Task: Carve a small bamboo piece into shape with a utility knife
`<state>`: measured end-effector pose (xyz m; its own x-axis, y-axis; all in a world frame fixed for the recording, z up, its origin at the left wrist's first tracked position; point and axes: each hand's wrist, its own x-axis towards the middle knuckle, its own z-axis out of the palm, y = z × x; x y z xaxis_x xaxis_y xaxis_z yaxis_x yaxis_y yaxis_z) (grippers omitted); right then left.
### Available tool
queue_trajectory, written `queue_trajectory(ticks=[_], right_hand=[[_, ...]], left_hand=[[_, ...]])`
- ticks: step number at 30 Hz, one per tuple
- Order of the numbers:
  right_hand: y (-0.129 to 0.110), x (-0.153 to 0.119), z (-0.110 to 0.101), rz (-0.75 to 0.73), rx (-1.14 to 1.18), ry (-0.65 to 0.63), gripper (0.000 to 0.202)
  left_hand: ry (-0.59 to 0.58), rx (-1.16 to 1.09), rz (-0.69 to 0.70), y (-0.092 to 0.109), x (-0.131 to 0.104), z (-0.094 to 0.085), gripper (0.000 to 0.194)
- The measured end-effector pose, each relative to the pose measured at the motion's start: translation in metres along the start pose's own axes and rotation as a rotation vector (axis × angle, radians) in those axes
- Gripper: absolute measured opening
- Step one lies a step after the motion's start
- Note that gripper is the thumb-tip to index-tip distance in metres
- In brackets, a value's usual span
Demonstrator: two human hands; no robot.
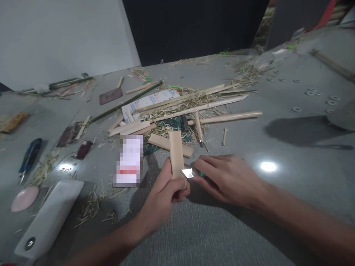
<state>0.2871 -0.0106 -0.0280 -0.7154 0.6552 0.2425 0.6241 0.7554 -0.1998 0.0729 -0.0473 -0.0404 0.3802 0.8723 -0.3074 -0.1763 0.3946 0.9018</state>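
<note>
My left hand (166, 188) is closed around the lower part of a flat, pale wooden strip (176, 147), which stands out upward from the fist. In my right hand (224, 177) is a knife with a broad shiny blade (188, 173); most of its handle is hidden, with a bit of green showing between the fingers. The blade touches or nearly touches the strip's right edge, just above my left thumb. Behind the strip another flat wooden piece (158, 140) lies crosswise. A hammer (224, 117) and a carving tool with a wooden handle (199, 127) rest farther back.
Bamboo strips (199, 107) and shavings cover a printed paper sheet (155, 99) and a green mat (151, 149). A blurred-out phone-like rectangle (129, 159) lies left of my hands. Farther left are a screwdriver-like tool (31, 155) and a white oblong device (50, 218). Metal washers (313, 91) are scattered right.
</note>
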Motion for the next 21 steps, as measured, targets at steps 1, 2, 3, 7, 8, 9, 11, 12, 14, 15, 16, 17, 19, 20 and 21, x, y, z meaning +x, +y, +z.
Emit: queue_trajectory(ticks=[1, 2, 3, 7, 8, 9, 11, 12, 14, 15, 16, 17, 19, 20, 21], right_hand=[[0.0005, -0.0002, 0.0001, 0.0, -0.004, 0.002, 0.03], [0.0009, -0.0002, 0.0002, -0.001, -0.006, 0.005, 0.029], [0.0012, -0.0002, 0.0001, -0.002, -0.007, 0.009, 0.029], [0.0018, -0.0008, -0.0015, -0.005, 0.01, 0.02, 0.029], [0.0019, -0.0012, -0.0019, -0.006, 0.013, 0.023, 0.03], [0.0021, -0.0016, -0.0023, -0.005, 0.011, 0.024, 0.03], [0.0028, -0.0022, -0.0026, -0.007, 0.004, 0.024, 0.029], [0.0033, -0.0022, -0.0025, -0.008, 0.0, 0.023, 0.029], [0.0044, -0.0016, -0.0021, -0.007, -0.009, 0.021, 0.029], [0.0049, -0.0011, -0.002, -0.005, -0.013, 0.018, 0.029], [0.0053, -0.0006, -0.002, -0.003, -0.016, 0.015, 0.03], [0.0056, -0.0003, -0.0022, 0.001, -0.021, 0.013, 0.03], [0.0058, -0.0002, -0.0031, 0.009, -0.031, 0.01, 0.031], [0.0057, -0.0004, -0.0037, 0.012, -0.038, 0.01, 0.031], [0.0055, -0.0008, -0.0042, 0.016, -0.045, 0.013, 0.031]], left_hand=[[-0.022, -0.007, -0.012, -0.0005, 0.0005, -0.0008, 0.016], [-0.048, -0.007, -0.019, -0.0011, 0.0013, -0.0017, 0.016], [-0.081, -0.004, -0.019, -0.0014, 0.0022, -0.0024, 0.017], [-0.141, 0.029, 0.019, -0.0002, 0.0068, -0.0038, 0.023], [-0.129, 0.052, 0.026, 0.0008, 0.0076, -0.0038, 0.025], [-0.11, 0.081, 0.028, 0.0019, 0.0081, -0.0037, 0.027], [-0.08, 0.134, 0.027, 0.0037, 0.0086, -0.0037, 0.03], [-0.074, 0.152, 0.029, 0.0043, 0.0086, -0.0038, 0.032], [-0.073, 0.171, 0.036, 0.0046, 0.0085, -0.0042, 0.035], [-0.076, 0.179, 0.04, 0.0044, 0.0083, -0.0044, 0.036], [-0.082, 0.186, 0.043, 0.004, 0.0082, -0.0046, 0.038], [-0.087, 0.188, 0.042, 0.0035, 0.008, -0.0048, 0.039], [-0.103, 0.159, 0.029, 0.0019, 0.0075, -0.0051, 0.037], [-0.113, 0.137, 0.023, 0.0008, 0.0073, -0.0053, 0.035], [-0.119, 0.117, 0.022, -0.0003, 0.007, -0.0054, 0.034]])
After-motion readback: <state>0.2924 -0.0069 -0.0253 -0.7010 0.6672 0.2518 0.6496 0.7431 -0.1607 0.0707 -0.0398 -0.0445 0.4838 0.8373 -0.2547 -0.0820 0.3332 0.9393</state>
